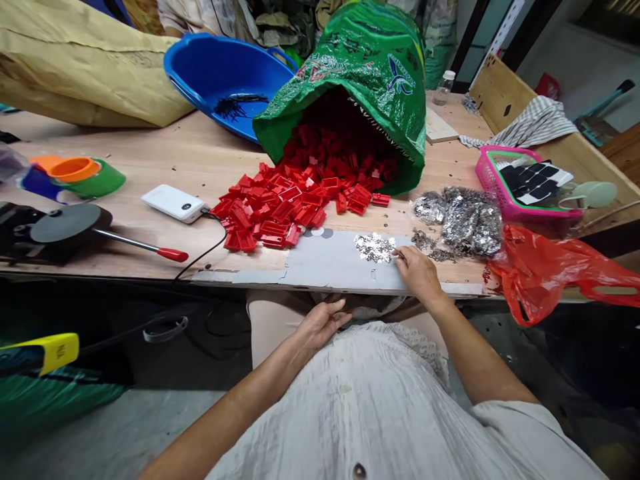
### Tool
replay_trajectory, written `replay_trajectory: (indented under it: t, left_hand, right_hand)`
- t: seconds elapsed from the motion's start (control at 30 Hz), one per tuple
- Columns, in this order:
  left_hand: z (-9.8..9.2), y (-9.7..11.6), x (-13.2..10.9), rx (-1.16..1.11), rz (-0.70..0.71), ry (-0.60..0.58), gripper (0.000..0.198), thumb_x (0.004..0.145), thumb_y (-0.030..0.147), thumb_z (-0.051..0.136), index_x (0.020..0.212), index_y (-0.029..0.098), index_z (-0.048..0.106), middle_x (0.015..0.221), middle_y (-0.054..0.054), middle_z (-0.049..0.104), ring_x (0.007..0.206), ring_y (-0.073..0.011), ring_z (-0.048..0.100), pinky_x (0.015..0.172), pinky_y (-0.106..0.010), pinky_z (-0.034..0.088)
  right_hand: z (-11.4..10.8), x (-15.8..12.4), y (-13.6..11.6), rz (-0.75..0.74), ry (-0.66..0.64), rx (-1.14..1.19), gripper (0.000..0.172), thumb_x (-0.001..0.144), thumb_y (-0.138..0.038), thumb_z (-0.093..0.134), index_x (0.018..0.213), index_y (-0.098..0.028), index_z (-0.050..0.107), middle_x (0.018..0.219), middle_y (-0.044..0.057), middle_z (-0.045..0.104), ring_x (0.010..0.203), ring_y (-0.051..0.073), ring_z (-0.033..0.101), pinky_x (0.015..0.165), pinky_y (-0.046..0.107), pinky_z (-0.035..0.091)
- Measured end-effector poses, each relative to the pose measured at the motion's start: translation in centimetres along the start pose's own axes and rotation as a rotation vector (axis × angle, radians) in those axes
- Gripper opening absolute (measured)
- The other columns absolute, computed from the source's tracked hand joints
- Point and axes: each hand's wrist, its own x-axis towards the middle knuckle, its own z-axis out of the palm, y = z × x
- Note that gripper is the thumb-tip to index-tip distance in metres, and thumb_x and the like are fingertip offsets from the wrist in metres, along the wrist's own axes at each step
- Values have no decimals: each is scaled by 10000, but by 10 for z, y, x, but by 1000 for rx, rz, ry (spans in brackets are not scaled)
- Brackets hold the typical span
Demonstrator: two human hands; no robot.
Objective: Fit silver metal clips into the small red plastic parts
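My right hand (417, 270) is at the right edge of a pile of small shiny metal pieces (374, 247) on a grey sheet (325, 263). Its thumb and fingertips are pinched together, and what lies between them is too small to make out. Below the table's front edge, my left hand (327, 321) rests over my lap with fingers stretched out and nothing visible in it. Beyond the sheet, a heap of red plastic parts (280, 207) spills from the mouth of a green woven sack (370, 60).
Bags of metal pieces (473, 220), a pink basket (505, 197) and a red plastic bag (555, 267) lie to the right. Leftward are a white power bank (173, 202) with a cable, a hand press with a red-tipped lever (173, 254) and a blue basin (225, 70).
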Motion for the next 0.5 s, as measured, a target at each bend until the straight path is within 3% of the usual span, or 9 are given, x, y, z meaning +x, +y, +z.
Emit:
replay_trajectory:
  t: [0.1,0.2,0.27,0.33,0.4,0.5]
  left_hand:
    - [-4,3,-11,97,2,-81,200,780,104,718,965,123,644,945,-114,709,818,-181,724,810,-298,591]
    - [-5,12,-25,314,50,-208,226,765,230,760,940,121,666,937,-131,721,787,-181,718,711,-260,575]
    - [-5,24,-33,476,170,-275,236,749,302,771,874,125,678,838,-105,721,708,-170,695,613,-230,535]
    - [-5,44,-36,607,379,-272,234,738,334,766,844,139,692,768,-75,709,672,-163,664,567,-217,488]
    - [-7,70,-35,704,706,-107,210,746,325,743,885,171,705,762,-46,695,714,-171,638,626,-240,488]
    - [-15,110,-26,1021,1169,366,265,795,246,671,1057,209,684,1016,-79,683,956,-235,601,913,-363,452]
  right_hand:
    - [2,7,-2,10,-17,-23,190,937,-213,507,1055,-233,655,1052,66,684,947,225,622,758,320,444]
    - [4,11,-1,-1,-35,-32,152,929,-232,535,1018,-239,657,1018,59,681,921,217,617,736,308,431]
    - [5,13,1,-16,-41,-29,124,922,-240,543,973,-239,656,982,53,678,898,210,612,727,303,423]
    - [6,14,3,-25,-45,-20,108,916,-241,540,930,-239,647,953,46,676,880,207,609,722,302,415]
    - [7,15,6,-35,-49,-5,90,903,-244,543,901,-237,633,933,42,675,863,207,607,720,305,410]
    - [9,17,10,-50,-52,18,61,880,-256,549,876,-234,606,899,43,670,839,213,601,714,311,407]
